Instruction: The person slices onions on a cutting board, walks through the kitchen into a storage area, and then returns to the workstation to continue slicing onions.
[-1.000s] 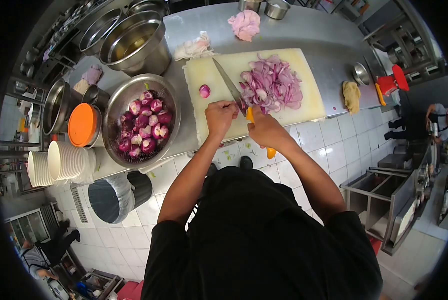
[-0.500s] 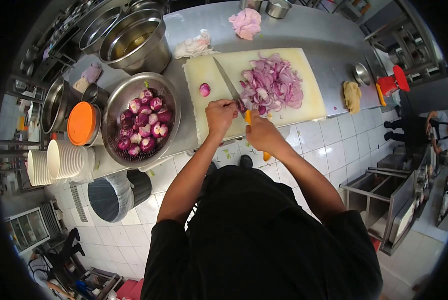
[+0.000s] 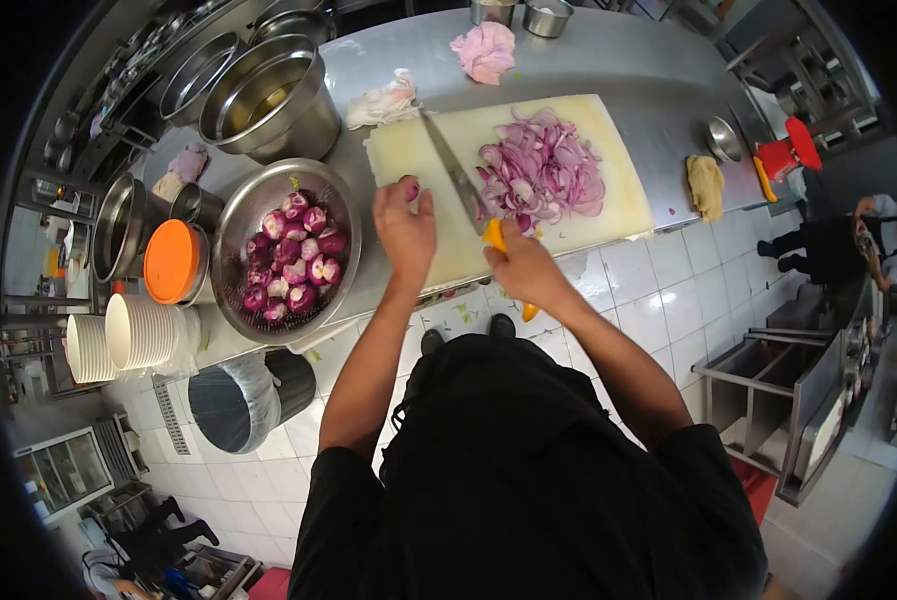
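My right hand [image 3: 521, 262] is wrapped round the orange handle of a kitchen knife [image 3: 453, 165]. Its blade lies over the white cutting board [image 3: 394, 150], pointing away from me, just left of a heap of sliced red onion [image 3: 544, 165]. On the board's left side is a small piece of red onion [image 3: 411, 188], partly hidden by fingers. My left hand [image 3: 406, 232] is at that piece, thumb and fingers apart around it; no firm grip shows. Left of the board, a steel colander [image 3: 231, 215] holds several peeled red onions [image 3: 294, 250].
Steel pots [image 3: 304, 110], an orange-lidded tub [image 3: 172, 262] and stacked paper cups [image 3: 137, 330] stand to the left. Cloths [image 3: 384, 100] lie behind the board. A yellow cloth [image 3: 706, 188] and steel bowl [image 3: 724, 140] are at right. A lined bin [image 3: 231, 400] stands below the table edge.
My left hand has left the knife blade and moved left to the onion piece, its fingers spreading. The knife stays in my right hand in nearly the same place.
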Demonstrator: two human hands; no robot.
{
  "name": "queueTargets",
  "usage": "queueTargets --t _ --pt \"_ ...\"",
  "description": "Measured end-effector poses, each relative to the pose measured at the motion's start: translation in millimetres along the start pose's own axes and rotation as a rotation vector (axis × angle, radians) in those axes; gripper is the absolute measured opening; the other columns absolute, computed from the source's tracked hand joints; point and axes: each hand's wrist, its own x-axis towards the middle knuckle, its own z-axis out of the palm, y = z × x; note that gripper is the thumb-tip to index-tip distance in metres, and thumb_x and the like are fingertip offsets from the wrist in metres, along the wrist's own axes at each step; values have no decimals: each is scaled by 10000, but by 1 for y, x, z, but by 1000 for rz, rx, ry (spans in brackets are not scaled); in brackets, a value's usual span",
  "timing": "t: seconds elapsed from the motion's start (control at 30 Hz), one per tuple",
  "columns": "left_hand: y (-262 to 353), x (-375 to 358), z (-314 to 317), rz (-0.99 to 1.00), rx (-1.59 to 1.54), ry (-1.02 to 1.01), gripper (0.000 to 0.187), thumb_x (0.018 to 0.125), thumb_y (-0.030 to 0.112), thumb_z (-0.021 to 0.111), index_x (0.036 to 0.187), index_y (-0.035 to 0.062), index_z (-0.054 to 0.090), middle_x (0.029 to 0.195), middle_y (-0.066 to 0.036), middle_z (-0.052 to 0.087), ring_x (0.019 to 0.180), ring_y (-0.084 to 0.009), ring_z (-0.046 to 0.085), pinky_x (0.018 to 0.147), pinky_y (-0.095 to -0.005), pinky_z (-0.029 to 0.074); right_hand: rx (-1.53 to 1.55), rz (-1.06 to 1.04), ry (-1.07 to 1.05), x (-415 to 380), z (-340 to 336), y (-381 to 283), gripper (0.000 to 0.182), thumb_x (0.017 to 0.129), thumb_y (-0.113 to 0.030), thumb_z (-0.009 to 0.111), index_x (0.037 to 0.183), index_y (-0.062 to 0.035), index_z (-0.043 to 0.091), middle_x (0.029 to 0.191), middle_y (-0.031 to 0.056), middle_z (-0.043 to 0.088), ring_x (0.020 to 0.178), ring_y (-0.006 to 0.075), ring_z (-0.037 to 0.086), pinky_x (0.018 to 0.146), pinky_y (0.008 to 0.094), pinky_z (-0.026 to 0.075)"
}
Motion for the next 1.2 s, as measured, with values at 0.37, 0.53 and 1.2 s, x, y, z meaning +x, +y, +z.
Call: queueTargets --t 0.37,0.53,1.2 --pt "-12 -14 18 -77 -237 -280 199 857 9 701 1051 -9 742 988 -161 671 765 -287 678 730 -363 555 -99 -15 -52 0 -10 20 395 995 -214 528 1269 51 423 854 307 681 718 445 687 691 519 539" --pt "3 -25 18 -100 -305 -292 158 873 3 697 1026 -24 727 983 -149 677 761 -270 680 707 -352 557 -50 116 -194 -15 -38 -28 371 989 -186 505 1232 82 424 779 261 674 517 312 665 560 437 545" --pt "-7 -27 23 -113 -357 -232 99 848 -10 689 934 -40 730 939 -160 706 806 -337 683 760 -390 555 -33 -9 -61 38 3 -12 345 927 -93 532 1176 113 409 895 341 667 744 461 680 691 508 550"
